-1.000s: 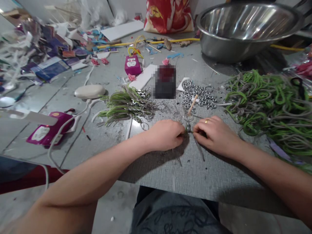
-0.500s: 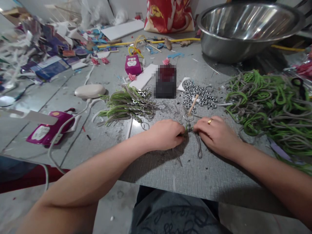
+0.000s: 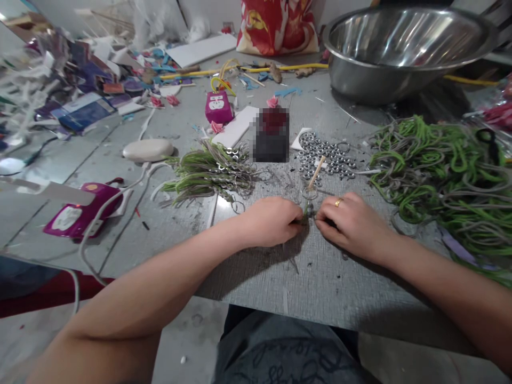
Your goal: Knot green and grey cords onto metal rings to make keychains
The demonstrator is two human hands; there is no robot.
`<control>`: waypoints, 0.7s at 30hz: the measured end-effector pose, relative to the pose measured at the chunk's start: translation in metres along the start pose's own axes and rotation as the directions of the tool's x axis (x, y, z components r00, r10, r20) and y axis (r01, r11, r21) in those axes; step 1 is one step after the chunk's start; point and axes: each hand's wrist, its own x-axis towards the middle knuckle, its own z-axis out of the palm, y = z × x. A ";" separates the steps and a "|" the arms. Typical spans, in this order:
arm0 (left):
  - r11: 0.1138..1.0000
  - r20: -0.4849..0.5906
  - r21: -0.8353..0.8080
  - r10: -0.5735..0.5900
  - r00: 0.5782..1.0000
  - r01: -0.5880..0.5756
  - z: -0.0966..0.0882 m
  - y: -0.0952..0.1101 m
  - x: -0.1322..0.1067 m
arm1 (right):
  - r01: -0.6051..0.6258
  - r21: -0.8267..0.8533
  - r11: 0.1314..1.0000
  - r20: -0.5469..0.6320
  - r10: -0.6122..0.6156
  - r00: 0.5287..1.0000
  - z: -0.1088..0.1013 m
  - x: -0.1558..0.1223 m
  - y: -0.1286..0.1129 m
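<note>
On the table in front of me, my left hand (image 3: 275, 221) is closed, fingertips pinched at the green side of a small cord knot (image 3: 309, 210). My right hand (image 3: 349, 223), with a gold ring on one finger, is curled closed just right of that knot, seemingly on its grey cord; the fingers hide most of it. Just beyond the knot lies a thin metal ring (image 3: 309, 193), with a small wooden stick (image 3: 317, 173) across it. Behind is a pile of small silver metal links (image 3: 326, 154). Left of it lies a bundle of green and grey cords with metal rings (image 3: 208, 170).
A heap of loose green and grey cords (image 3: 436, 176) covers the right side. A large steel bowl (image 3: 372, 80) stands at the back right. Purple power sockets (image 3: 218, 106), a white cable (image 3: 90, 234) and scraps (image 3: 88, 69) lie to the left. A blurred-out object (image 3: 272, 136) stands mid-table.
The grey cord loop that hung below my right fingers no longer shows there. My right hand has shifted slightly left and its fingers have curled more. My left hand has hardly moved.
</note>
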 end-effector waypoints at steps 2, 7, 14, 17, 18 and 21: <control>1.000 0.003 -0.005 0.005 1.000 -0.005 0.000 0.000 0.000 | 0.031 0.062 0.998 0.034 -0.033 0.999 -0.002 0.001 0.001; 1.000 0.000 -0.001 0.023 1.000 -0.023 0.000 -0.001 0.000 | 0.065 0.178 0.982 0.148 -0.092 0.985 -0.005 0.002 0.003; 1.000 -0.005 -0.006 0.005 1.000 -0.005 -0.002 0.001 -0.002 | 0.056 0.179 0.982 0.124 -0.079 0.989 -0.006 0.001 0.001; 0.998 -0.032 0.018 -0.065 0.997 0.065 -0.004 0.003 -0.004 | 0.026 0.175 0.984 0.076 -0.039 0.996 -0.004 -0.001 0.002; 0.996 -0.048 0.031 -0.087 0.995 0.089 -0.005 0.003 -0.005 | 0.011 0.170 0.985 0.057 -0.021 0.998 -0.003 -0.002 0.003; 0.989 -0.088 0.060 -0.128 0.988 0.134 -0.005 0.004 -0.005 | -0.049 0.148 0.988 0.012 0.048 0.999 0.000 -0.003 0.007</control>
